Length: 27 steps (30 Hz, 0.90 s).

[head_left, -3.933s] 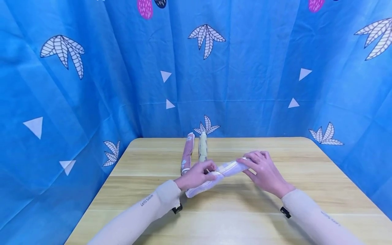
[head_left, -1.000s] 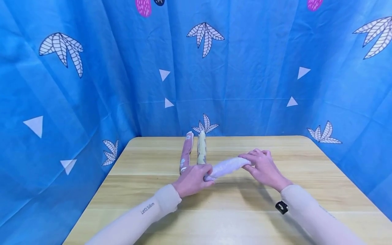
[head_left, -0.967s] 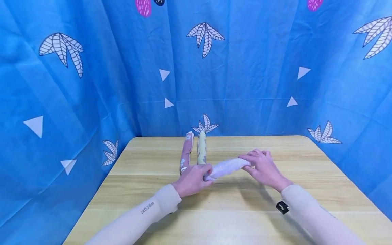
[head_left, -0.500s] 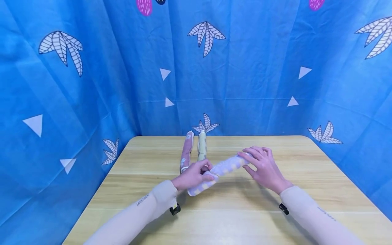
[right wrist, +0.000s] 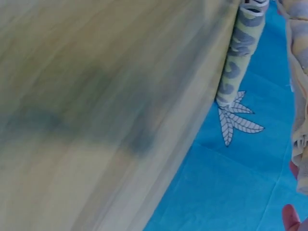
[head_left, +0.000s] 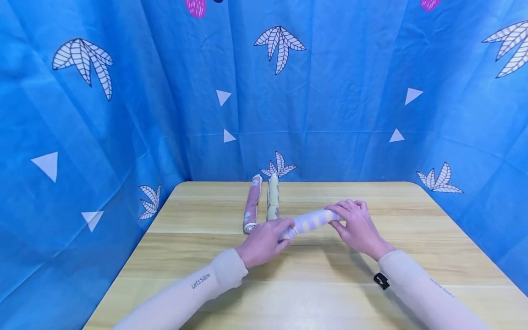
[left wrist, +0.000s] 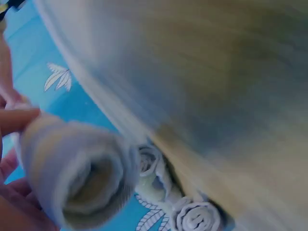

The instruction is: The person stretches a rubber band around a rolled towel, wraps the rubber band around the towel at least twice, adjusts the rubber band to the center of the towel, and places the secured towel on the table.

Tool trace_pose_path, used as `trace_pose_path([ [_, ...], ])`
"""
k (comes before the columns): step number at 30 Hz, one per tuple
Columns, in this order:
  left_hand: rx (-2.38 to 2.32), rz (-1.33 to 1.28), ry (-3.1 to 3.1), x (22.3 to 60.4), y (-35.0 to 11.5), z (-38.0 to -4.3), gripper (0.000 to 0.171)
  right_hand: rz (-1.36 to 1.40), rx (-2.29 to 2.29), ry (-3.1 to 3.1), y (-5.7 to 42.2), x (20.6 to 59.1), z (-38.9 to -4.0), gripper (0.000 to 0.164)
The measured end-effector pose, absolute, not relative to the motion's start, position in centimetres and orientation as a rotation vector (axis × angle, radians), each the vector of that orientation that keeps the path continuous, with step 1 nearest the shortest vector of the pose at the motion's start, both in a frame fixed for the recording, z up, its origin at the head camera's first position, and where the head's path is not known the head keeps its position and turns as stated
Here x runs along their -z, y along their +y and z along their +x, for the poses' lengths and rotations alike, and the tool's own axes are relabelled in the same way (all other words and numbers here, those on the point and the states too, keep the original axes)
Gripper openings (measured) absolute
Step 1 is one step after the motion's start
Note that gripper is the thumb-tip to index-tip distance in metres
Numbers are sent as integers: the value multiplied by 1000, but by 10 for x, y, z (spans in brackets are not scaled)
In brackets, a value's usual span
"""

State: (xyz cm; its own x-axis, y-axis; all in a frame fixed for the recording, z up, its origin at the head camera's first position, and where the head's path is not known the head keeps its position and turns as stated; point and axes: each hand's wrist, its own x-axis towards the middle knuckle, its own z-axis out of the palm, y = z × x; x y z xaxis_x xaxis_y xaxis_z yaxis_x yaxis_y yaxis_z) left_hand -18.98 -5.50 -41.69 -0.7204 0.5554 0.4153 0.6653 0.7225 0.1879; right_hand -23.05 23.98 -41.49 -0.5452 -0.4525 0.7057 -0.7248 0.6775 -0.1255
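Observation:
A lavender rolled towel point(head_left: 311, 221) with pale yellow checks is held above the table, slanting up to the right. My left hand point(head_left: 264, 242) grips its near-left end from above, hiding that part in the head view. My right hand point(head_left: 358, 229) holds the far-right end between thumb and fingers. The left wrist view looks into the roll's open spiral end point(left wrist: 89, 187), with fingers point(left wrist: 19, 120) curled along its side. In the right wrist view, the towel point(right wrist: 299, 72) runs down the right edge, a fingertip point(right wrist: 290, 216) below it.
A dusky pink rolled towel point(head_left: 253, 201) and a pale green rolled towel point(head_left: 273, 199) lie side by side behind my left hand, pointing toward the table's back edge. A blue patterned curtain point(head_left: 342, 91) encloses the wooden table point(head_left: 330, 293) behind and at both sides.
The lavender towel has turned in my hands, its checked side now facing up. My left hand has shifted from a pinch partway along to a grip over its near end.

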Motion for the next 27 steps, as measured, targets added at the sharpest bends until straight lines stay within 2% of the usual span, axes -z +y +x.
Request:
trace_pose_path([
  [7, 382, -954, -2566, 418, -53, -190, 38, 870, -503, -2261, 236, 408, -225, 36],
  [15, 388, -1050, -2567, 414, -53, -188, 12, 883, -478, -2250, 237, 402, -226, 33],
  [19, 452, -1086, -2596, 412, -57, -189, 17, 865, -505, -2313, 239, 397, -226, 30],
  [23, 699, -1057, -2683, 408, -61, -190, 22, 840, -621, -2402, 243, 395, -226, 30],
  [27, 1136, -956, -2775, 407, -64, -193, 20, 871, -709, -2401, 247, 394, -225, 36],
])
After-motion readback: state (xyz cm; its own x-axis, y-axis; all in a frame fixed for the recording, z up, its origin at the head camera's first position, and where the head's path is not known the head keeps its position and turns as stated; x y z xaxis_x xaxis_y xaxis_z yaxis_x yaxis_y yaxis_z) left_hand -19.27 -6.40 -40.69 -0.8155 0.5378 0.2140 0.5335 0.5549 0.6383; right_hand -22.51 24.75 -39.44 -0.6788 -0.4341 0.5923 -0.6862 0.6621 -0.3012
